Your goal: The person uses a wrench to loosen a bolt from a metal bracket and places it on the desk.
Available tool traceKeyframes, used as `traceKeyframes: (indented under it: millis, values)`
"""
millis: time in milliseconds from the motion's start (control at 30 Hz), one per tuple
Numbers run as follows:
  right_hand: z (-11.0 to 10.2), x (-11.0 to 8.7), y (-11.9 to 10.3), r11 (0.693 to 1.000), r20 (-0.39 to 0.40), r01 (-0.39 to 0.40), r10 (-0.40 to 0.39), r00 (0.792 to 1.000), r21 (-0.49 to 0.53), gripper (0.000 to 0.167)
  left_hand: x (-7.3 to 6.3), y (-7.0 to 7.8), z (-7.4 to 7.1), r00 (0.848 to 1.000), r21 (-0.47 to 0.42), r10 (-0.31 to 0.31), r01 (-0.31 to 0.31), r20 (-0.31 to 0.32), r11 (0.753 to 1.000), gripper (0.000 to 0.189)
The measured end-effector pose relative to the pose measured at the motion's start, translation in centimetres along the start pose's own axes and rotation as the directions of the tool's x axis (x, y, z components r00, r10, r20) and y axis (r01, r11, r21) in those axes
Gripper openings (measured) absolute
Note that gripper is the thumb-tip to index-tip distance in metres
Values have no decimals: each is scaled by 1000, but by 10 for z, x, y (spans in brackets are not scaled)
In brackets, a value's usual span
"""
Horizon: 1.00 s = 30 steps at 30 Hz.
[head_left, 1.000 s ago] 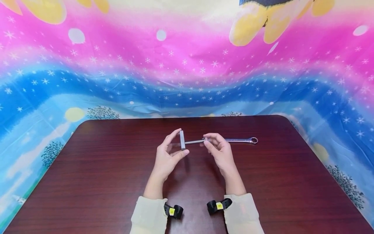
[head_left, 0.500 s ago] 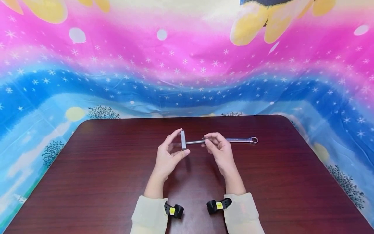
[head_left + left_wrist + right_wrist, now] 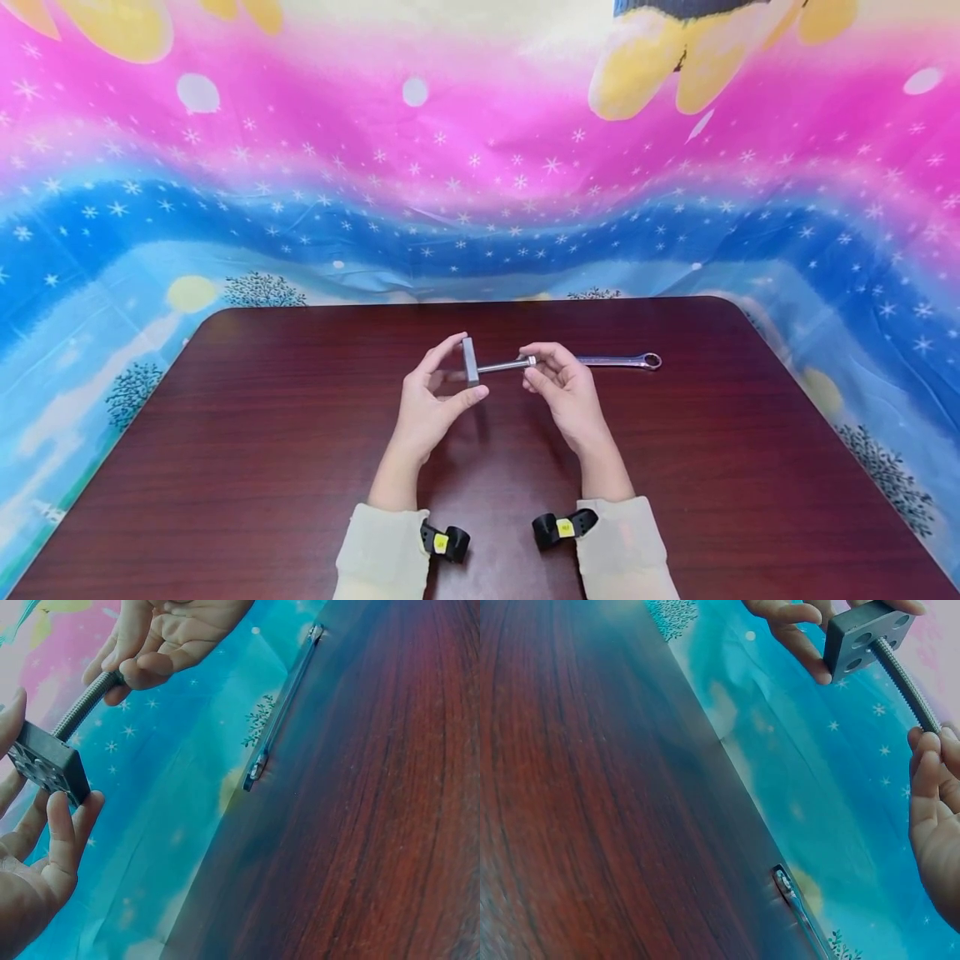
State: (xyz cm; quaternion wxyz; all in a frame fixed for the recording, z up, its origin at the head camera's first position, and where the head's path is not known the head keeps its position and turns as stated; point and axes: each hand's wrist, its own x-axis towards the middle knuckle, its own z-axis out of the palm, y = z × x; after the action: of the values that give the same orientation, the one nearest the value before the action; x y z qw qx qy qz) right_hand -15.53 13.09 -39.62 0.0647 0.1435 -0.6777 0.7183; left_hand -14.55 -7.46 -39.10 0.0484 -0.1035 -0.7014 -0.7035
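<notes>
My left hand (image 3: 427,404) holds a small grey metal block (image 3: 470,362) by opposite edges, between thumb and fingers. Several round holes show in the block (image 3: 864,637) in the right wrist view. Out of its face sticks a threaded bolt (image 3: 502,365), pointing right in the head view. At the bolt's free end, the fingertips of my right hand (image 3: 573,400) pinch it. The thread on the bolt (image 3: 86,705) is plain in the left wrist view. Both hands hold the joined pieces above the table.
A chrome combination wrench (image 3: 618,362) lies on the dark wooden table (image 3: 285,433), its open end hidden behind my right hand in the head view. A bright patterned cloth (image 3: 480,192) hangs behind the table and along its sides.
The right fingertips have shifted slightly on the bolt, and its free end now shows between them. The left hand and the block stay almost in place. The wrench has not moved.
</notes>
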Motion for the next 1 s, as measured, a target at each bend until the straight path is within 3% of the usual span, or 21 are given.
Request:
traceKeyframes:
  millis: [300,633,1000]
  values:
    - [0,1,2,997,12,-53,52,999,49,34,-1,2,-1,1000,-38,2,-2,-2,999,71]
    - [6,4,1,999,-95,-48,48,994,3,23,0,1,-1,1000,-38,-7,8,25,999,69]
    - [-1,1,-1,999,2,-34,34,999,-43,25,0,0,-1,1000,-17,-25,25,2,1000,69]
